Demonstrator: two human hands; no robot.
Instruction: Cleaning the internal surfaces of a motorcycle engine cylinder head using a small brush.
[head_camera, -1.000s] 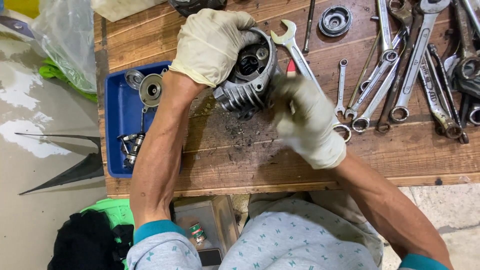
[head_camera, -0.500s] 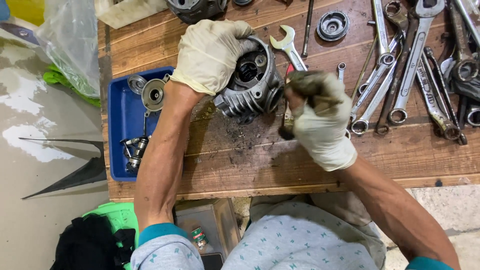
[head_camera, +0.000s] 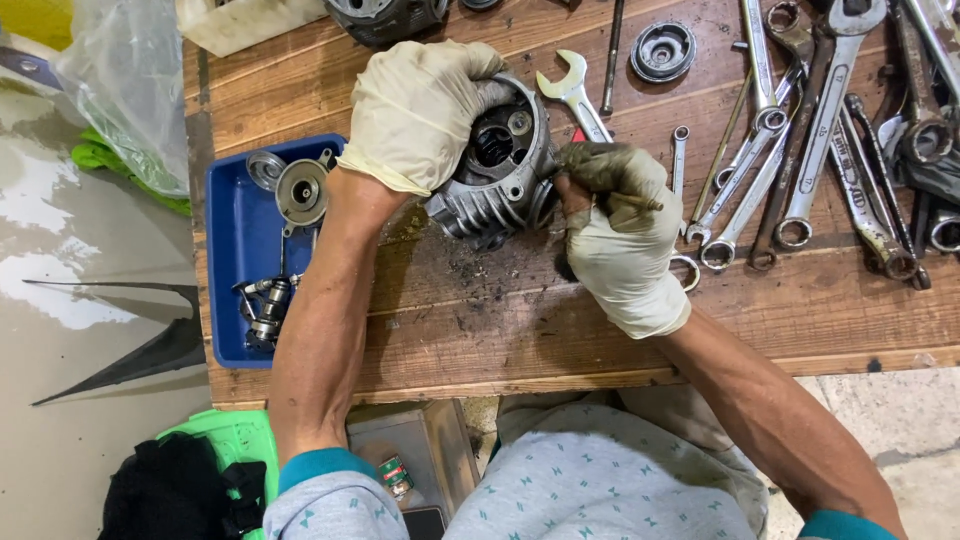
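Grimy wooden bench (head_camera: 480, 330): left hand (head_camera: 420, 115) is gripping the finned engine part (head_camera: 495, 175), right hand (head_camera: 620, 235) at its 3 o'clock is pinching a thin tool (head_camera: 632, 202).

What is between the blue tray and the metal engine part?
In the head view, the left hand and its forearm lie between the blue tray and the engine part; the hand grips that part.

Even, bright daylight, soft shadows, glare on wet floor (head_camera: 60, 260), sharp focus.
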